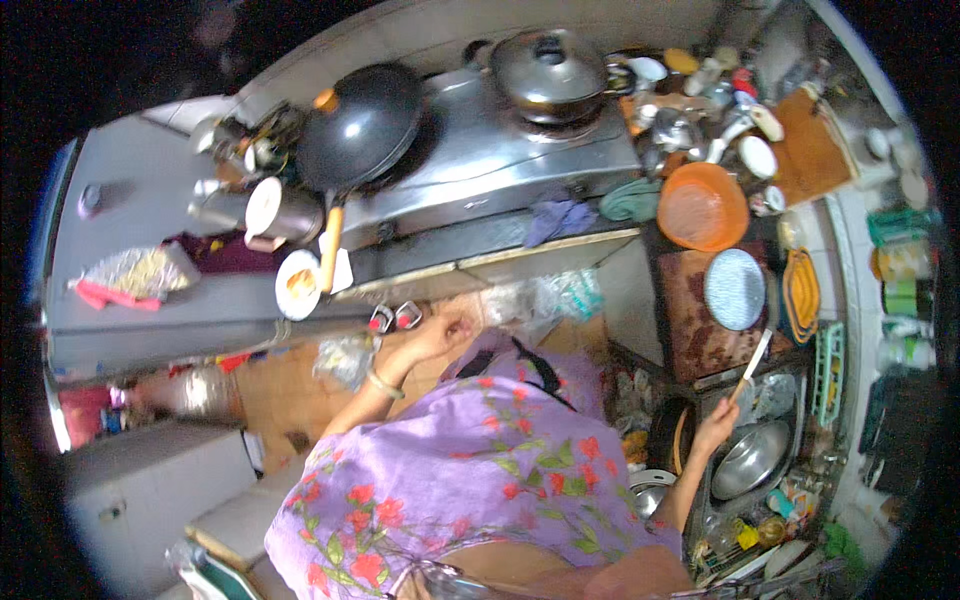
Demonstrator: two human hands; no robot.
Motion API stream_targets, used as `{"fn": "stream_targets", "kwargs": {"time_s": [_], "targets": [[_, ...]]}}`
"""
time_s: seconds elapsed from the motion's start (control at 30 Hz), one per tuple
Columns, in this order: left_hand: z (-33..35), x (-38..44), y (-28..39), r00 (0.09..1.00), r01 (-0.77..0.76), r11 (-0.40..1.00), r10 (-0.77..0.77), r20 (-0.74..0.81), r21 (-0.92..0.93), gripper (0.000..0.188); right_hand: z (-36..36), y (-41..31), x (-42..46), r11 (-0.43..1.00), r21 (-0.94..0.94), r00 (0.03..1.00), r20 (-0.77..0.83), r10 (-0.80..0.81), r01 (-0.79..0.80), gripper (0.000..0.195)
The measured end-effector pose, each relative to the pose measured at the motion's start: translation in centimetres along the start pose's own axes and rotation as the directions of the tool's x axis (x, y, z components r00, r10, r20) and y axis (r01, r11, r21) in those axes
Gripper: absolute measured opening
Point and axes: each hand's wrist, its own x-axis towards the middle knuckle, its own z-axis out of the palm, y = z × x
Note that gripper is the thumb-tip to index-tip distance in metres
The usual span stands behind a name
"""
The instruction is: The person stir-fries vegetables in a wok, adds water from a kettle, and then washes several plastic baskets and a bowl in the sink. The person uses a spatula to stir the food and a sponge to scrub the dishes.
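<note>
My right hand [717,429] grips the wooden handle of a narrow pale utensil [757,356], perhaps a knife seen edge-on. The utensil points up toward a stained brown cutting board [684,322], at the sink's near edge. On that board's right side rests a pale blue round plate or lid [735,289]. Below the utensil, a steel bowl [750,461] sits in the sink [712,510]. My left hand [448,334] hangs over the floor in front of the counter, a bangle on its wrist. Its fingers curl in, with no object visible in them.
An orange basin [703,207] stands above the board. The stove [480,142] carries a black wok [364,127] and a lidded steel pan [551,79]. The wok's wooden handle [331,247] juts over the counter edge beside a white plate with food [298,285]. Bottles [394,316] stand below.
</note>
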Motion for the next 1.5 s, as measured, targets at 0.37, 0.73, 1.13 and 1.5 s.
{"fn": "stream_targets", "kwargs": {"time_s": [0.37, 0.73, 1.13, 1.5], "targets": [[-15.1, -11.0, 9.9, 0.802, -0.187, 0.914, -0.07, -0.593, -0.361, 0.017, -3.5, -11.1, 3.7, 0.334, 0.844, 0.907, 0.408, 0.108, -0.42, 0.039], [-34.8, 3.6, 6.5, 0.494, 0.469, 0.795, 0.125, -0.86, 0.385, 0.054, -1.8, -20.9, 4.3, 0.439, 0.781, 0.787, 0.574, -0.226, -0.444, 0.036], [-39.4, 10.8, 4.2, 0.673, 0.418, 0.711, 0.176, -0.718, 0.566, 0.05, 1.1, -26.4, -0.8, 0.41, 0.808, 0.859, 0.502, -0.1, -0.424, 0.037], [-42.5, 7.3, 6.2, 0.631, 0.443, 0.64, 0.274, -0.726, 0.627, 0.039, 0.3, -27.4, 0.7, 0.393, 0.821, 0.886, 0.462, -0.032, -0.414, 0.037]]}}
